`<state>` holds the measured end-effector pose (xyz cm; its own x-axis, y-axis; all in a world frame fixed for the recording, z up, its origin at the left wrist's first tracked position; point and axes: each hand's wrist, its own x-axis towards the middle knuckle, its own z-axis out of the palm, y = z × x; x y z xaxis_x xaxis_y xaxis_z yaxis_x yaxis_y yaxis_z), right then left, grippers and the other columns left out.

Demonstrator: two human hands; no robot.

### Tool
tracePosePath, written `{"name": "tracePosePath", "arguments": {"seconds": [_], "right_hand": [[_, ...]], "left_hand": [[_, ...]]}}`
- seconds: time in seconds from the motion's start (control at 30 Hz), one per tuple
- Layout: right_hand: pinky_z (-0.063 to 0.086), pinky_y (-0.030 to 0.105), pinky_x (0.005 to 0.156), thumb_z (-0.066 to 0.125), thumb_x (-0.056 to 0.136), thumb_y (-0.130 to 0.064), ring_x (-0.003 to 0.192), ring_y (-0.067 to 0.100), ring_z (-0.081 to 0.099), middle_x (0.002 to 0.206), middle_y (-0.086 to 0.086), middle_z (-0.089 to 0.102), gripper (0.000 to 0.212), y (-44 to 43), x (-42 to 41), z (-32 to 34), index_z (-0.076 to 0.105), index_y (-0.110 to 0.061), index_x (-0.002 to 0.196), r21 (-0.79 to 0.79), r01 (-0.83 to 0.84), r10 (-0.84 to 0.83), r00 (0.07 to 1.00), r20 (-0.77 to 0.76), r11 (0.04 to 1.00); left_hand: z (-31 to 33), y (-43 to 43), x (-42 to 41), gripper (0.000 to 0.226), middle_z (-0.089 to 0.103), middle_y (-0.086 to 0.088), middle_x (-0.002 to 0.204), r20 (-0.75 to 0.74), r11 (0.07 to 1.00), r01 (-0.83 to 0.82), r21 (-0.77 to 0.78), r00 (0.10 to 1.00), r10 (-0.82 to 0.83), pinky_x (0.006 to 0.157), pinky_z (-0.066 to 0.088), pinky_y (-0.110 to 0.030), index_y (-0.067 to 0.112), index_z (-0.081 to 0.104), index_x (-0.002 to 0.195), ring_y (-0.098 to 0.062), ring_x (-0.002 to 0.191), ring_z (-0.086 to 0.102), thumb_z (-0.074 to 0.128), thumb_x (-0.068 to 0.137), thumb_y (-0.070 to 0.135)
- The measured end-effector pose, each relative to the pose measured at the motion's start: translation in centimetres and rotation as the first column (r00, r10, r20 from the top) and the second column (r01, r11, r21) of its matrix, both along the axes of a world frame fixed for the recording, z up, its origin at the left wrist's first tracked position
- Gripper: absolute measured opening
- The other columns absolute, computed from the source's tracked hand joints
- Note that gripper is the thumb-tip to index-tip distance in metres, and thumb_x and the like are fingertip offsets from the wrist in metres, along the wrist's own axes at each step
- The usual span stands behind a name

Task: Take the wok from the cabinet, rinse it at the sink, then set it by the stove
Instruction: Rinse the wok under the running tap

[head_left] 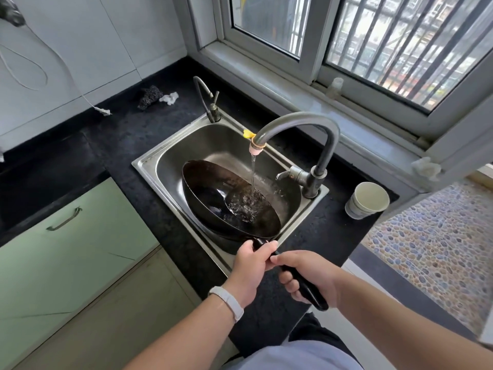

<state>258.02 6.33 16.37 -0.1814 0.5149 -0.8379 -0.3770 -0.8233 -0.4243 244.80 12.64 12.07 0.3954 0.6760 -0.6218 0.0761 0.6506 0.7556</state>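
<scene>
Rinsing is done best if the wok (213, 193) is swirled under the tap (298, 120); its handle (313, 296) is gripped by the left hand (252, 265) and, apparently, the right hand (309, 273).

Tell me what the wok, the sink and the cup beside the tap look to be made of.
The wok: dark metal, probably seasoned carbon steel or iron; black, glossy where wet, thin rim.
The sink: stainless steel, brushed; grey sheen with soft reflections.
The cup: likely paper, matte white with a rolled lip; plastic cannot be ruled out.
</scene>
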Motion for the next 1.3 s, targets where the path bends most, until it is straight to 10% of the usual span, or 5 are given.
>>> {"name": "tracePosePath", "arguments": {"seconds": [0.23,0.53,0.73,1.3], "right_hand": [[0.035,0.021,0.042,0.058,0.098,-0.02,0.046,0.011,0.044,0.059,0.001,0.05,0.028,-0.5,0.0,1.3,0.067,0.001,0.116,0.076,-0.078,0.068,0.99,0.123,0.994],[0.035,0.015,0.039,0.057,0.098,-0.028,0.041,0.005,0.04,0.058,-0.004,0.044,0.02,-0.8,-1.7,2.4,0.064,-0.011,0.107,-0.02,0.074,-0.075,0.991,-0.11,0.997],[0.037,0.016,0.037,0.056,0.098,-0.027,0.04,0.006,0.041,0.056,-0.004,0.045,0.02,-1.3,-4.0,2.6,0.06,-0.011,0.11,0.001,0.137,-0.136,0.982,-0.133,0.991],[0.048,0.028,0.048,0.059,0.094,-0.025,0.048,0.017,0.056,0.07,0.006,0.056,0.018,-3.7,-7.9,1.9,0.055,-0.012,0.082,0.161,-0.125,0.031,0.873,0.488,0.979]], "left_hand": [[0.3,-0.4,0.2,0.026,0.063,-0.011,0.084,0.056,1.0,0.015,-0.019,0.998,-0.014,0.087,0.059,-0.042,0.003,0.059,0.096,-0.022,0.083,0.065,0.069,0.082,0.022],[1.4,-0.8,-1.3,0.019,0.064,0.003,0.064,0.058,0.994,-0.002,0.113,0.998,-0.004,0.063,0.053,-0.021,0.006,0.055,0.087,-0.009,0.061,0.064,0.068,0.091,0.019],[1.7,-0.6,-3.1,0.017,0.062,0.001,0.065,0.095,0.995,0.001,0.102,0.995,-0.011,0.071,0.054,-0.031,0.006,0.056,0.087,-0.015,0.066,0.063,0.07,0.09,0.016],[0.0,-1.8,-5.0,0.028,0.059,-0.008,0.079,0.034,0.981,0.186,0.052,0.982,-0.188,0.073,0.048,-0.039,0.007,0.058,0.097,-0.021,0.077,0.058,0.067,0.077,0.024]]}}
